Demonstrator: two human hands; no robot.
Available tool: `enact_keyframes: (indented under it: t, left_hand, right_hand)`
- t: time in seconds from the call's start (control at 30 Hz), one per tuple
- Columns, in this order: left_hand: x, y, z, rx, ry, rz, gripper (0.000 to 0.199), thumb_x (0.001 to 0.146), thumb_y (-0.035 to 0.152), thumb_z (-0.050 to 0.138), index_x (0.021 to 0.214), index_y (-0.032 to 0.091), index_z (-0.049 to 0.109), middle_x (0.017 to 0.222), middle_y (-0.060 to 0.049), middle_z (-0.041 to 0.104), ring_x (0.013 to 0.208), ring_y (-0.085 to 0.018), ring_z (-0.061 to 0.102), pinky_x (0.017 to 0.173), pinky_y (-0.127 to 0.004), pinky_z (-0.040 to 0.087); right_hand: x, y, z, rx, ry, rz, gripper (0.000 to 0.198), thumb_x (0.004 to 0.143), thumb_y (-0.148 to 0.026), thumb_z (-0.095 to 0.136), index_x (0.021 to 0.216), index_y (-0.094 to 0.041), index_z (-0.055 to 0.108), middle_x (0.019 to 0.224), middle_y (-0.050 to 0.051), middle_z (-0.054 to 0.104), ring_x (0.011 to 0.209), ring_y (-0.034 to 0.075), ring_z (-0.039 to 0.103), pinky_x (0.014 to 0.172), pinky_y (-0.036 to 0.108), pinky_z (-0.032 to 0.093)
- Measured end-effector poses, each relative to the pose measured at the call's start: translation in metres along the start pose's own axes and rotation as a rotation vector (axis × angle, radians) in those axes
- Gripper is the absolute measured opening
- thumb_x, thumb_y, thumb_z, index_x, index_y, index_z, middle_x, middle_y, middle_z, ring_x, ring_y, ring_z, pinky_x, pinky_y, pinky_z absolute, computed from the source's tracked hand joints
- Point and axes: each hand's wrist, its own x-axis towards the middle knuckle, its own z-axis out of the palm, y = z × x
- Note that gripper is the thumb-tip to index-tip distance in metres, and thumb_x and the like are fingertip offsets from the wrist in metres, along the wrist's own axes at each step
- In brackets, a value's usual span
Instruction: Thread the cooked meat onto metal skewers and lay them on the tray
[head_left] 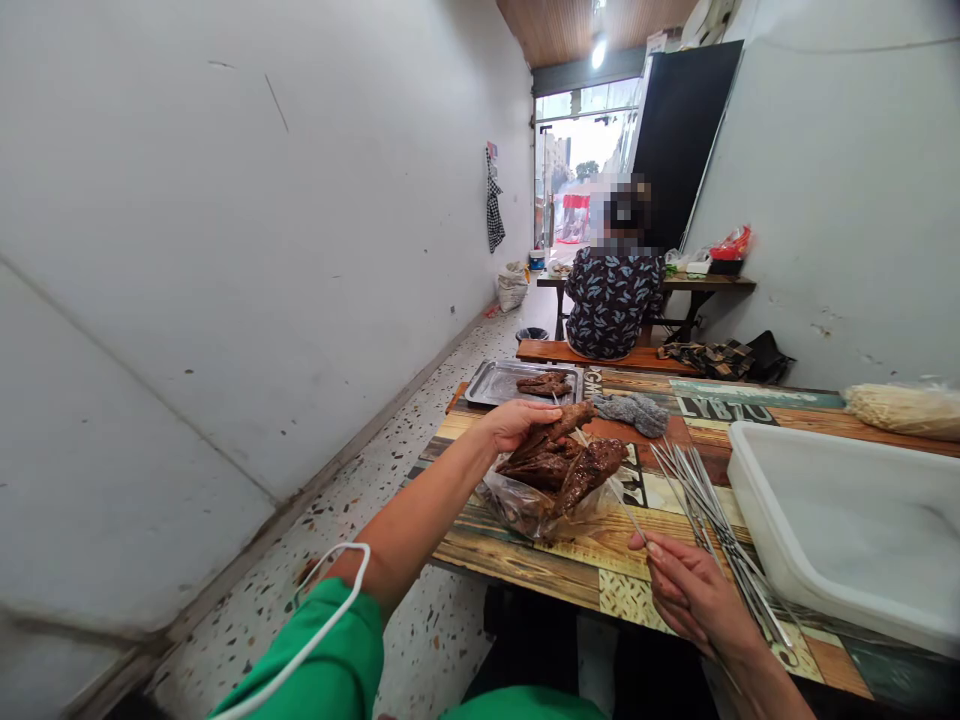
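Observation:
My left hand (517, 422) is closed on a long piece of dark brown meat (564, 424), held over a clear plastic bag (517, 510). Several more glossy pieces of brown meat (589, 475) lie heaped in that bag. Between the fingers of my right hand (694, 590) is a thin metal skewer (631, 515), pointing up and left toward the meat. Whether its tip has entered the held piece, I cannot tell. A bundle of loose metal skewers (705, 500) lies just beyond my right hand.
Behind the bag is a metal tray (480, 392) with skewered meat (544, 384). A grey knitted cloth or glove (637, 412) lies beside it. On the right stand a white plastic tub (757, 520) and bagged pale sticks (904, 410). A person (615, 300) sits ahead, back turned.

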Motion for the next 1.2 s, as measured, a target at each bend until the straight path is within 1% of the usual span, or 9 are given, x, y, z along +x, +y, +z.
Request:
enact_keyframes:
  t: [0.1, 0.27, 0.4, 0.57, 0.67, 0.87, 1.03, 1.2]
  left_hand:
    - [0.0009, -0.0009, 0.0014, -0.011, 0.028, 0.02, 0.022, 0.072, 0.014, 0.075, 0.093, 0.01, 0.07, 0.075, -0.008, 0.073, 0.059, -0.018, 0.068, 0.064, -0.031, 0.056]
    - [0.0049, -0.0012, -0.0004, -0.016, 0.032, 0.034, 0.022, 0.069, 0.016, 0.078, 0.089, 0.009, 0.071, 0.073, -0.008, 0.072, 0.058, -0.018, 0.068, 0.062, -0.03, 0.056]
    - [0.0052, -0.0005, -0.0035, -0.024, 0.004, 0.054, 0.024, 0.069, 0.017, 0.078, 0.09, 0.008, 0.071, 0.075, -0.009, 0.072, 0.061, -0.018, 0.068, 0.064, -0.029, 0.055]
    - [0.0043, 0.0006, -0.0038, -0.033, 0.038, 0.056, 0.023, 0.068, 0.017, 0.078, 0.089, 0.009, 0.071, 0.073, -0.008, 0.072, 0.061, -0.018, 0.068, 0.064, -0.03, 0.055]
    - [0.0048, 0.0007, -0.0033, -0.032, 0.051, 0.073, 0.023, 0.067, 0.017, 0.079, 0.088, 0.009, 0.071, 0.074, -0.009, 0.072, 0.06, -0.018, 0.067, 0.063, -0.03, 0.055]
    - [0.0048, -0.001, -0.0034, -0.025, 0.04, 0.071, 0.025, 0.067, 0.017, 0.079, 0.09, 0.01, 0.072, 0.074, -0.009, 0.072, 0.059, -0.018, 0.068, 0.062, -0.03, 0.056]
    - [0.0058, -0.004, -0.0032, -0.014, 0.051, 0.085, 0.027, 0.066, 0.016, 0.08, 0.091, 0.01, 0.073, 0.075, -0.01, 0.073, 0.06, -0.02, 0.068, 0.063, -0.032, 0.056]
    - [0.0077, -0.0067, -0.0026, -0.004, 0.054, 0.086, 0.026, 0.068, 0.016, 0.079, 0.092, 0.01, 0.073, 0.075, -0.01, 0.073, 0.059, -0.019, 0.068, 0.065, -0.032, 0.056]
  right_hand:
    - [0.0004, 0.0, 0.0013, -0.019, 0.021, 0.003, 0.045, 0.079, -0.05, 0.068, 0.105, -0.013, 0.063, 0.044, -0.015, 0.022, 0.028, 0.0, 0.014, 0.029, 0.014, 0.019]
    - [-0.0011, -0.0061, -0.0001, 0.045, -0.034, 0.0, 0.04, 0.08, -0.046, 0.068, 0.103, -0.014, 0.063, 0.044, -0.015, 0.023, 0.028, -0.001, 0.012, 0.029, 0.013, 0.017]
    - [-0.0041, -0.0059, -0.0036, 0.027, -0.026, 0.008, 0.039, 0.082, -0.046, 0.066, 0.104, -0.014, 0.062, 0.043, -0.015, 0.021, 0.028, 0.0, 0.011, 0.028, 0.013, 0.019]
    - [-0.0058, 0.0019, -0.0071, 0.013, 0.0, 0.011, 0.043, 0.082, -0.049, 0.066, 0.107, -0.015, 0.061, 0.043, -0.016, 0.02, 0.026, 0.0, 0.013, 0.028, 0.013, 0.018]
    - [-0.0064, 0.0024, -0.0067, 0.017, 0.007, 0.009, 0.043, 0.081, -0.049, 0.066, 0.107, -0.015, 0.061, 0.044, -0.016, 0.02, 0.027, -0.001, 0.011, 0.029, 0.013, 0.017]
    - [-0.0046, 0.0002, -0.0038, 0.03, -0.023, 0.008, 0.041, 0.082, -0.048, 0.066, 0.106, -0.015, 0.061, 0.044, -0.015, 0.021, 0.028, -0.001, 0.011, 0.029, 0.013, 0.018]
    - [-0.0028, 0.0016, -0.0028, 0.013, -0.004, 0.005, 0.043, 0.082, -0.049, 0.065, 0.107, -0.014, 0.061, 0.043, -0.016, 0.02, 0.027, 0.0, 0.012, 0.028, 0.013, 0.017]
    - [-0.0019, 0.0017, -0.0035, 0.018, -0.008, 0.002, 0.041, 0.083, -0.047, 0.065, 0.106, -0.014, 0.061, 0.043, -0.016, 0.021, 0.027, 0.0, 0.012, 0.029, 0.014, 0.018]
